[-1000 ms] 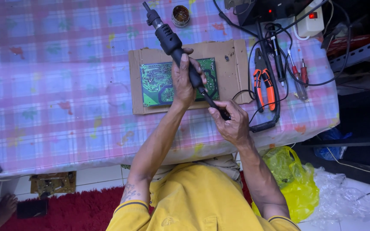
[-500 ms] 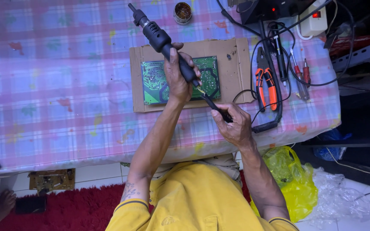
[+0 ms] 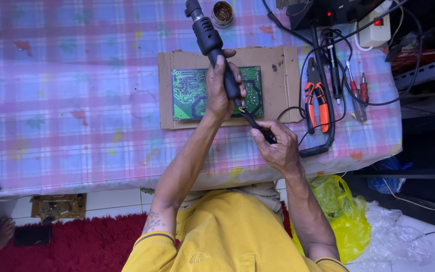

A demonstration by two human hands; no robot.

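A table draped in a pink-and-blue checked cloth (image 3: 66,100) is filling the head view, with a person in a yellow shirt (image 3: 227,236) sitting at its near edge. On the cloth a flat sheet of brown cardboard (image 3: 283,80) is lying, and a green circuit board (image 3: 190,93) is resting on top of it. The left hand (image 3: 221,93) is wrapping its fingers around the black hot-air gun (image 3: 210,38), holding it above the board with the nozzle pointing away toward the table's far edge. The right hand (image 3: 276,146) is closing around the gun's black cable (image 3: 255,126) just behind the handle, near the front edge of the table. To the right of the cardboard, 1 pair of orange-handled pliers (image 3: 315,95) is lying beside 2 screwdrivers (image 3: 356,93) amid looping black leads. A small round tin (image 3: 222,12) is sitting just beyond the cardboard, beside the gun's nozzle end. A yellow plastic bag (image 3: 341,221) is slumping on the floor below.
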